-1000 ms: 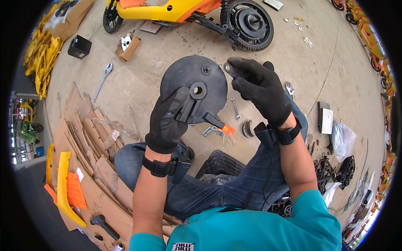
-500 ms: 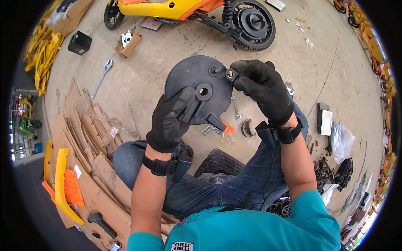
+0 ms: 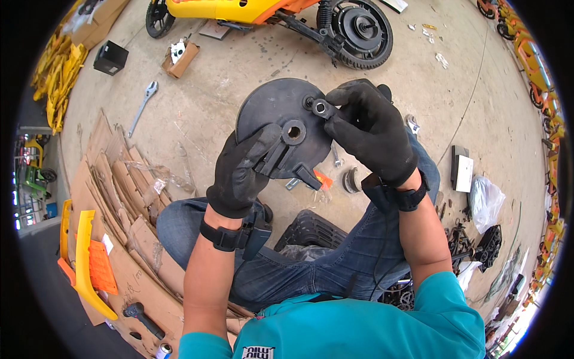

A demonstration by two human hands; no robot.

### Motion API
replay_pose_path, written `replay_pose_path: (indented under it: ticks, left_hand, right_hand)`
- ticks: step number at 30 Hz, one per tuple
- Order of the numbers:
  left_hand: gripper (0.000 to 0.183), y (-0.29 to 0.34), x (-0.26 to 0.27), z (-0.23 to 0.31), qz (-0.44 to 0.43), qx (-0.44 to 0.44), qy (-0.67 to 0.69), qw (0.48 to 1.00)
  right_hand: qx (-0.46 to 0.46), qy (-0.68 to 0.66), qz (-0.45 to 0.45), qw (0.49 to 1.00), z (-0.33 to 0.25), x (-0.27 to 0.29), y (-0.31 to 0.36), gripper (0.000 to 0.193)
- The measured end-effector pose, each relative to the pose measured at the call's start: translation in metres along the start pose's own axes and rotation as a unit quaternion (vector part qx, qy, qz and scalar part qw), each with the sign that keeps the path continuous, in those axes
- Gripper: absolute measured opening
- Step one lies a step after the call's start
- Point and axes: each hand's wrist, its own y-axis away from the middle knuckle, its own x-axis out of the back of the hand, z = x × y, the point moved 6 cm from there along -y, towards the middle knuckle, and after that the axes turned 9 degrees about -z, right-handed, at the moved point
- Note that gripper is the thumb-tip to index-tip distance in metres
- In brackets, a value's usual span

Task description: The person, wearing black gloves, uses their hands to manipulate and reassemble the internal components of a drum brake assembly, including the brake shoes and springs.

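- One teal shirt [image 3: 359, 326], nearest, with two bare forearms reaching forward; each wrist wears one black strap, left strap [image 3: 221, 238] and right strap [image 3: 411, 197].
- Two hands, both in black gloves. The left hand [image 3: 239, 173] is clamped on the disc's lower left edge, thumb laid over the face. The right hand [image 3: 373, 134] has thumb and fingers pinched together on the lever.
- One black disc [image 3: 266, 105], held up between the two hands, face to the viewer, with one centre hole and one peg [image 3: 308, 100] near its upper right edge.
- One small lever [image 3: 327, 112], its one holed end overlapping the disc, just beside the peg; whether they touch, I cannot tell.
- Two legs in jeans [image 3: 299, 272], spread below the hands; between them, one black ridged part [image 3: 310, 229].
- Beyond: one curved metal piece [image 3: 351, 179] and one spanner [image 3: 338, 160], partly hidden.
- Left side: several cardboard sheets [image 3: 113, 221], too overlapped to count, with two yellow panels [image 3: 88, 257], one black tool [image 3: 143, 320] and one can [image 3: 163, 352].
- Right side: one clear bag [image 3: 487, 203].
- Farther: one adjustable wrench [image 3: 142, 109], one black box [image 3: 111, 58], one open carton [image 3: 181, 66].
- Farthest ahead: one yellow scooter [image 3: 218, 12], two wheels visible.
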Motion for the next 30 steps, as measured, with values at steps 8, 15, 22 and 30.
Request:
replay_pose_path:
  ticks: [8,15,22,30]
  left_hand:
    - [0.063,0.003,-0.004,-0.001,-0.026,-0.021,0.011,0.999]
    - [0.058,0.004,-0.008,-0.008,-0.025,0.022,0.120,0.992]
    - [0.053,0.008,-0.009,-0.014,-0.022,0.046,0.181,0.982]
    - [0.054,0.009,-0.007,-0.015,-0.019,0.037,0.143,0.989]
  right_hand:
    - [0.108,0.111,0.008,0.988,-0.005,0.003,-0.003,0.031]
    - [0.112,0.124,0.003,0.986,-0.004,0.004,-0.003,0.032]
    - [0.131,0.163,-0.023,0.978,-0.013,0.008,-0.003,0.033]
    - [0.137,0.181,-0.042,0.973,-0.013,0.009,-0.003,0.036]
